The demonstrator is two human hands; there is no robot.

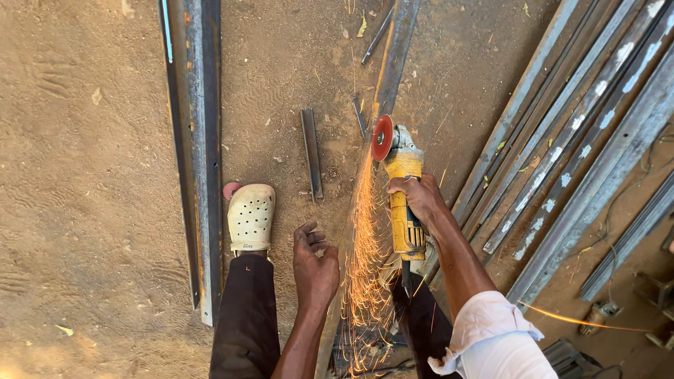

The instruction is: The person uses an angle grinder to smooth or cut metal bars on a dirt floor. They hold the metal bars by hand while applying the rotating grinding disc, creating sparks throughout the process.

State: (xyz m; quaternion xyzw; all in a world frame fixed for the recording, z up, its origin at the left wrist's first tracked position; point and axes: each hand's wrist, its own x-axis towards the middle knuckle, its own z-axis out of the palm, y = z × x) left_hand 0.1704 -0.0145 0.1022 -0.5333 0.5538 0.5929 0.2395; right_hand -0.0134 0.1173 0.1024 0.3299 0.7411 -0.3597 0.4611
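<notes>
My right hand grips a yellow angle grinder by its body. Its red cutting disc bites into a long steel bar that lies on the sandy ground and runs toward me between my legs. Orange sparks stream back along the bar. My left hand hovers just left of the bar with its fingers loosely curled and holds nothing. A white perforated clog on my left foot stands further left.
A long steel angle lies on the left. A stack of steel bars with white paint marks slants across the right. A short cut-off piece and a thin rod lie on the sand.
</notes>
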